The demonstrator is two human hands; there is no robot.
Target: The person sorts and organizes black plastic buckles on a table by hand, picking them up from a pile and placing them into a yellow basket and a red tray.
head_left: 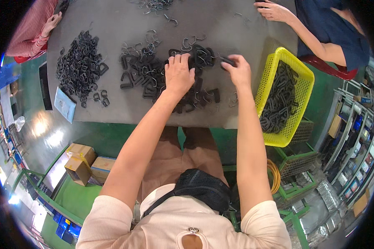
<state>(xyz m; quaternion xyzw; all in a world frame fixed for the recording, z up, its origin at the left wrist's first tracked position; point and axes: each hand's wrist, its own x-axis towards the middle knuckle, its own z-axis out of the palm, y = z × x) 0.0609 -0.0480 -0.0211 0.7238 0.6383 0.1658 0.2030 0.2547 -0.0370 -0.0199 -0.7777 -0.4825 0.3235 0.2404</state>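
Note:
My left hand (179, 74) lies over the middle pile of black loop-shaped pieces (143, 74), its fingers stretched out and touching the pieces. What lies under the palm is hidden. To the right of the pile, my right hand (239, 71) pinches a black elongated piece (228, 62) between thumb and fingers, just above the table. Silvery bent wire hooks (152, 38) lie among the black pieces, and some appear fitted to them. A larger heap of black D-shaped pieces (79, 62) is at the left.
A yellow perforated basket (262, 89) of black pieces stands right of my right hand. More wire hooks (156, 5) lie at the far edge. A light-blue packet (64, 104) sits near the left corner. Co-workers' hands are at far left (52, 23) and far right (276, 11).

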